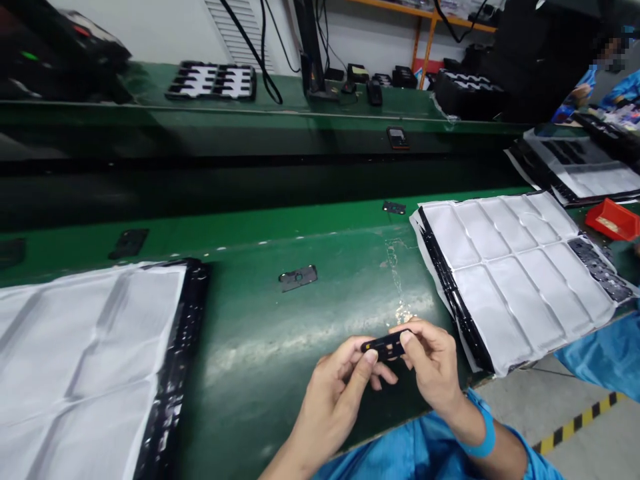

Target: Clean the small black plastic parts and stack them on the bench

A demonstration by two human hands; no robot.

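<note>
A small flat black part [384, 347] with cut-outs and a yellow spot is held up over the front edge of the green bench. My left hand [345, 380] pinches its left end between thumb and fingers. At the other end, my right hand [433, 360] grips it with the thumb on top. A similar dark plate with a round hole [299, 277] lies on the bench ahead of my hands. Another small black plate [394, 208] lies farther back, near the white-covered stack on the right.
White-covered black tray stacks stand left [90, 347] and right [510, 267] on the green bench [250, 373]. A red bin [613, 220] sits far right. Behind runs a dark channel with a small device [398, 138] on it. Other people in blue are at the right.
</note>
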